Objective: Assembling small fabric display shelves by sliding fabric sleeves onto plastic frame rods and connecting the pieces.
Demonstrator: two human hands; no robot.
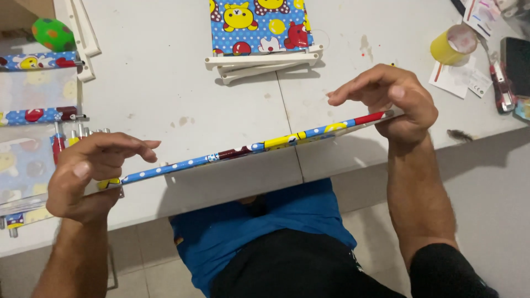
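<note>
In the head view the person holds a long thin rod (248, 149), wrapped in blue printed fabric with cartoon figures, by its two ends above the near edge of the white table (165, 83). The left hand (88, 174) is closed around the left end, thumb on top and fingers bent over it; the right hand (395, 102) grips the right end from below, and its fingers arch loosely over the rod. The rod lies tilted, its right end farther from the body. I judge that the step in hand is seating or stretching the fabric along the rod; the next move seems to need an even pull from both ends. Beyond the rod stands a folded frame (262, 33) with the same fabric. Left of the rod lie more wrapped rods (38, 88) and a green ball (52, 33). Right of the rod are a yellow tape roll (454, 45), papers and a dark phone (518, 63). Nothing lies under the rod.
</note>
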